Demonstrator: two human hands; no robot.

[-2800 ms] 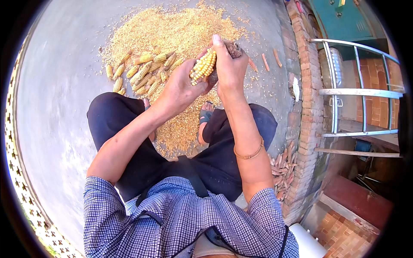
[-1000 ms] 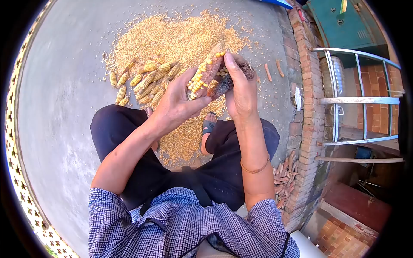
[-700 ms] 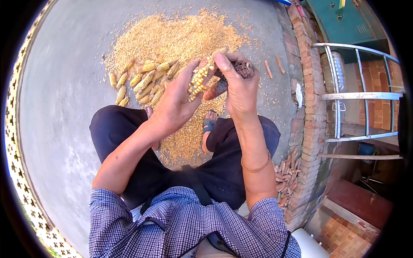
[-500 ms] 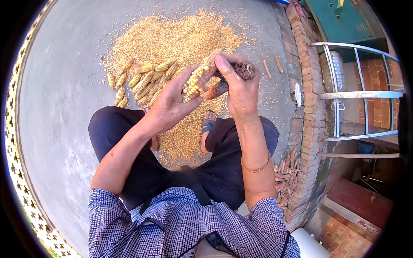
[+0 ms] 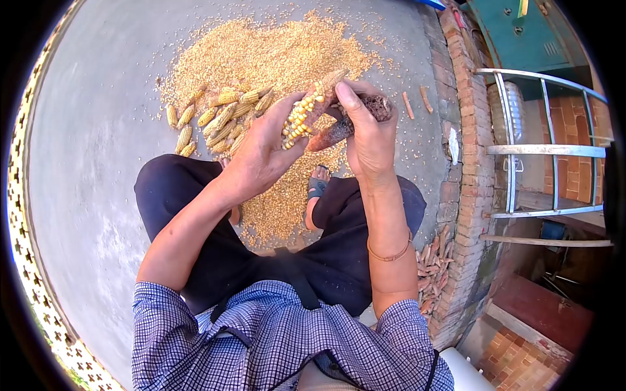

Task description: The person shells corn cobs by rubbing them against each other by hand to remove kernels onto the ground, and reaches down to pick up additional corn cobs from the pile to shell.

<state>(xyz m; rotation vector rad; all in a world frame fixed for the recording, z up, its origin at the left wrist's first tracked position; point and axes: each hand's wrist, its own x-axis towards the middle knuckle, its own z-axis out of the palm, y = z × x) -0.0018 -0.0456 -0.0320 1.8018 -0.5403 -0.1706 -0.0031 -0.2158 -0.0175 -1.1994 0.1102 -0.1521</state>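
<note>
My left hand (image 5: pixel 261 146) is wrapped round a corn ear (image 5: pixel 301 120) that is partly stripped, with yellow kernels on its near side and bare cob toward its raised tip. In my right hand (image 5: pixel 368 130) is a dark, reddish-brown bare cob (image 5: pixel 331 135), whose rough end sticks out past the fingers. The two cobs are close together, and the right thumb lies near the ear's upper part. Beyond the hands spreads a pile of loose kernels (image 5: pixel 261 55). Several unshelled ears (image 5: pixel 225 120) lie on the near left part of that pile.
Loose kernels (image 5: pixel 277 212) lie between my feet. Two bare cobs (image 5: pixel 408 105) rest on the grey floor (image 5: pixel 91 150) at the right. A heap of stripped cobs (image 5: pixel 433 267) is beside the low brick edge (image 5: pixel 466 169), with a metal railing (image 5: pixel 548 150) beyond.
The ear in my left hand, nearly full of kernels in the oldest frame, now shows bare cob over much of its length. Both hands have stayed close together, the right slightly farther right.
</note>
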